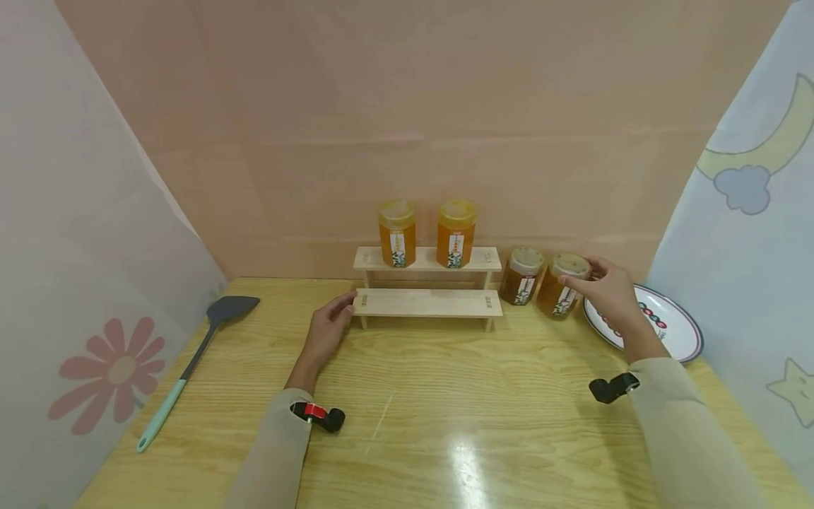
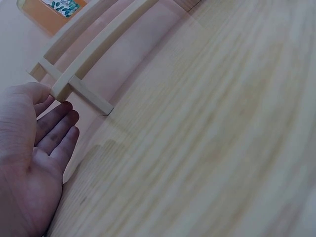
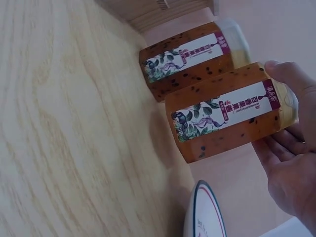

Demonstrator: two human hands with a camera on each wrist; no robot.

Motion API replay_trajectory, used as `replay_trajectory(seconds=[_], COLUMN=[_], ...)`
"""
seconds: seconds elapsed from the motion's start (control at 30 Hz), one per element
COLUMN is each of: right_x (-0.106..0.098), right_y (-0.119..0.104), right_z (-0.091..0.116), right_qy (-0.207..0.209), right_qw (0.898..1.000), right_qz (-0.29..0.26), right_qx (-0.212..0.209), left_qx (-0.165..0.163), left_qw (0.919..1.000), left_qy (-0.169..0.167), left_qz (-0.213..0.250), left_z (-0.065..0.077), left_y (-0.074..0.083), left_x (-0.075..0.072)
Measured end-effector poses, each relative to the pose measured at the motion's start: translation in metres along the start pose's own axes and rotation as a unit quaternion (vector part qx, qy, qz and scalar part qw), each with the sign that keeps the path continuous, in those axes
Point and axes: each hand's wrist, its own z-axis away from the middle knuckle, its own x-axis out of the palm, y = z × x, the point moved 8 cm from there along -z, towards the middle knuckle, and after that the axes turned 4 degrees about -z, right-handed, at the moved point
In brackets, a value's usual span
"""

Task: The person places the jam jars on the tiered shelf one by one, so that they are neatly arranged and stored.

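My right hand (image 1: 609,293) grips a hexagonal jam jar (image 3: 224,116) near its lid, thumb on one side and fingers on the other. Amber jam with dark seeds shows behind its white label. Whether its base touches the table is unclear. Close beside it stands a matching jar (image 1: 523,277). My left hand (image 1: 327,329) touches the left end of the lower wooden shelf (image 1: 426,302) with thumb and index finger, its other fingers loosely extended in the left wrist view. On the upper shelf (image 1: 426,263) stand two orange jars, one left (image 1: 397,235) and one right (image 1: 456,235).
A white oval plate (image 1: 683,339) with a dark rim lies under and beside my right wrist. At the table's left lies a spatula (image 1: 200,346) with a grey head and mint handle. A brown backdrop (image 1: 413,92) rises behind the shelves.
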Motion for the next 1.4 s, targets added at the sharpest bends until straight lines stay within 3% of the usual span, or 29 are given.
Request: replay_trajectory(seconds=[0.3,0.43,0.53,0.67,0.8,1.03,1.4], right_x=[-0.007,-0.009,-0.008,-0.005,0.000,0.016,0.059], right_y=[-0.012,-0.020,-0.028,-0.039,-0.050,-0.066,-0.093], right_z=[0.008,0.015,0.022,0.032,0.040,0.053,0.059], right_qy=[-0.004,0.001,0.003,0.002,0.004,-0.013,-0.057], right_qw=[1.000,0.999,0.999,0.998,0.999,0.998,0.994], right_qz=[-0.006,-0.011,-0.017,-0.037,-0.034,-0.055,-0.064], right_qx=[-0.025,-0.030,-0.039,-0.042,-0.034,-0.026,-0.069], left_qx=[-0.013,-0.014,-0.006,0.001,0.000,-0.002,-0.004], left_qw=[0.9998,0.9997,0.9999,1.0000,1.0000,1.0000,1.0000], left_qy=[-0.012,-0.018,-0.011,-0.001,0.003,-0.004,0.001], left_qz=[0.006,-0.003,-0.004,-0.002,-0.002,0.007,0.007], left_z=[-0.004,0.004,0.004,-0.001,0.000,0.000,0.000], left_y=[-0.004,0.012,0.013,0.000,0.001,0.001,0.001], left_x=[0.001,0.001,0.000,-0.001,-0.001,0.003,0.001])
